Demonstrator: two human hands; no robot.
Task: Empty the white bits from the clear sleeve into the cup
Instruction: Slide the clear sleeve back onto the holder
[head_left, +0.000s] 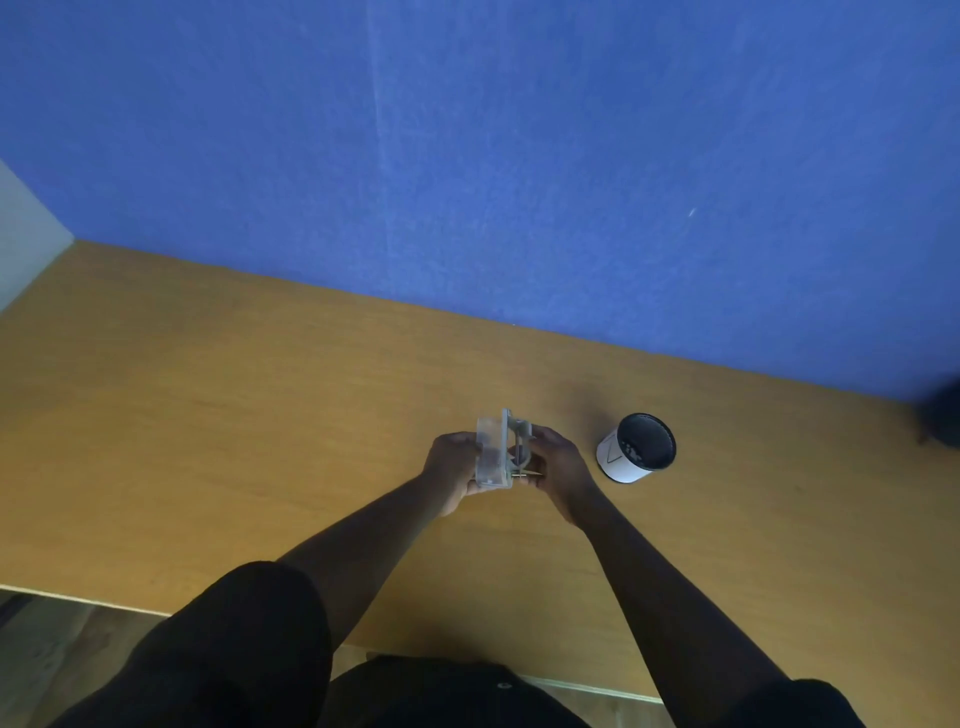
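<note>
We see a white cup with a dark inside standing on the wooden table, right of both hands; what lies in it is unclear. A thin triangular line marks its wall, no readable writing. Our left hand curls around the clear sleeve, held above the table. Our right hand pinches a grey inner piece at the sleeve's right edge, perhaps a tray.

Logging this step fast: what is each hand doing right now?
Left hand: closed on the clear sleeve.
Right hand: closed on the grey insert at the sleeve's right side.
</note>
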